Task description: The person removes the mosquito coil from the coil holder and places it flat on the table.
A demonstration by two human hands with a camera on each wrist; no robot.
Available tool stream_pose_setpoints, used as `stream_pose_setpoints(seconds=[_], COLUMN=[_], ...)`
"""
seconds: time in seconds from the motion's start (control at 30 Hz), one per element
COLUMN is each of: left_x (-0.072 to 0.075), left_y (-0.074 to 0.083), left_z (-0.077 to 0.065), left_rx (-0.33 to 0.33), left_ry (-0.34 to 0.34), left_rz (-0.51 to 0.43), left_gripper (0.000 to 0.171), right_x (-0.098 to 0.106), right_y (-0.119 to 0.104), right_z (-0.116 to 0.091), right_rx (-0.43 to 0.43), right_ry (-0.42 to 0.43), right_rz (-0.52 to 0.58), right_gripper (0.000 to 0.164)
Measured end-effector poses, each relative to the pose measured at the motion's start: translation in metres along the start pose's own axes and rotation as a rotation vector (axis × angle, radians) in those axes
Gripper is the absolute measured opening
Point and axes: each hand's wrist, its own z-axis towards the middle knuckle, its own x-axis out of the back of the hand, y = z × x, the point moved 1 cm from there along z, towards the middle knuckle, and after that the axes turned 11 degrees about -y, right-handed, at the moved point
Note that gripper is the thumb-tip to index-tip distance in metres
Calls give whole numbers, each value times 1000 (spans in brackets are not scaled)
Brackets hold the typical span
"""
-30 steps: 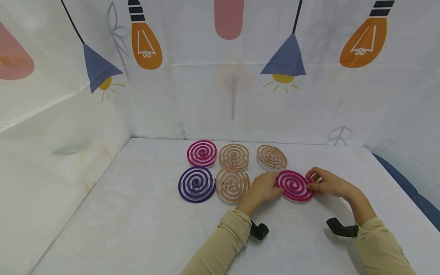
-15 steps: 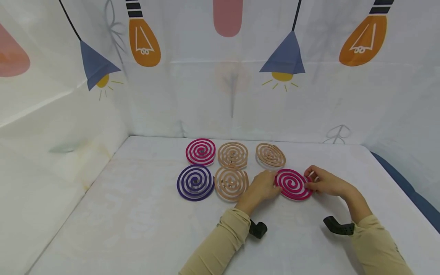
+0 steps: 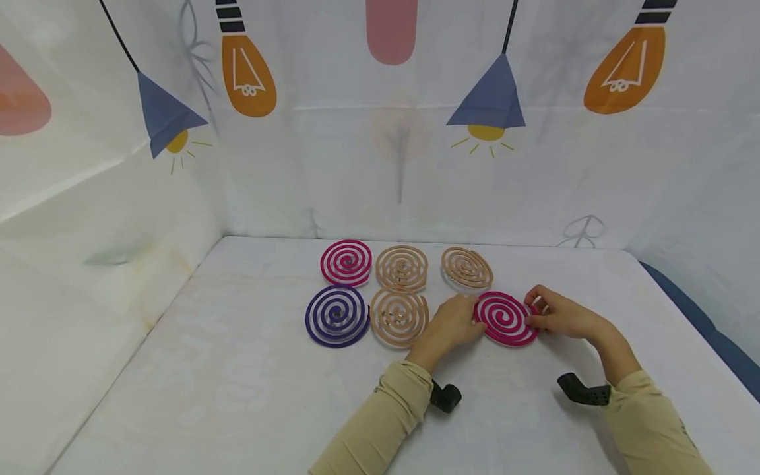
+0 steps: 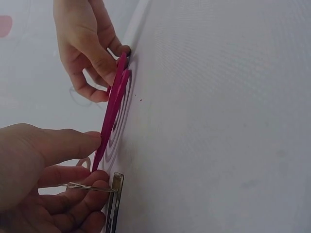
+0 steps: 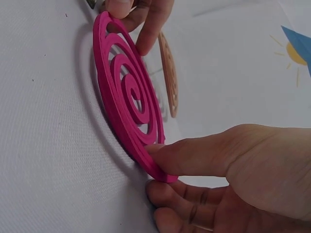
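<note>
A pink mosquito coil point(image 3: 507, 319) is held slightly raised over the white table by both hands, its spiral shadow visible beneath it. My left hand point(image 3: 454, 322) pinches its left edge between thumb and fingers. On the opposite edge, my right hand point(image 3: 567, 316) grips with the thumb on top and fingers under. In the left wrist view, a thin metal strip point(image 4: 114, 199) and fine brass-coloured wires point(image 4: 82, 186) show at the left hand's lower fingers; whether they are gripped I cannot tell. The right wrist view shows the pink spiral point(image 5: 112, 87) tilted, with small gaps between its rings.
Left of the hands lie a purple coil point(image 3: 337, 316), another pink coil point(image 3: 347, 262) and two tan coils, one nearer point(image 3: 399, 318) and one farther point(image 3: 402, 268). A third tan coil point(image 3: 467, 267) tilts behind the left hand. A printed white curtain point(image 3: 356, 165) hangs at the table's back edge.
</note>
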Motion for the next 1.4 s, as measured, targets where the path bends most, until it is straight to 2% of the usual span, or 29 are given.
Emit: stream_pose_setpoints(seconds=[0.53,0.8,1.07,1.23,1.4], left_x=[-1,0,-2,-3,-2], left_y=[0,0,-1,-1,-3], left_z=[0,0,-1,0,2], left_rx=[-4,-4,16,15,8], left_ry=[13,10,13,20,29], left_rz=[21,17,57,71,-2], left_gripper=[36,40,27,24,14], right_x=[-1,-1,-1,-2,-1], right_y=[-1,-1,-4,-5,-4], right_z=[0,1,0,-1,0], right_rx=[-18,-35,-30,-36,-28], right_ry=[1,8,8,9,14], right_rz=[-12,-40,-39,-41,-51], right_gripper=[41,41,39,38,38])
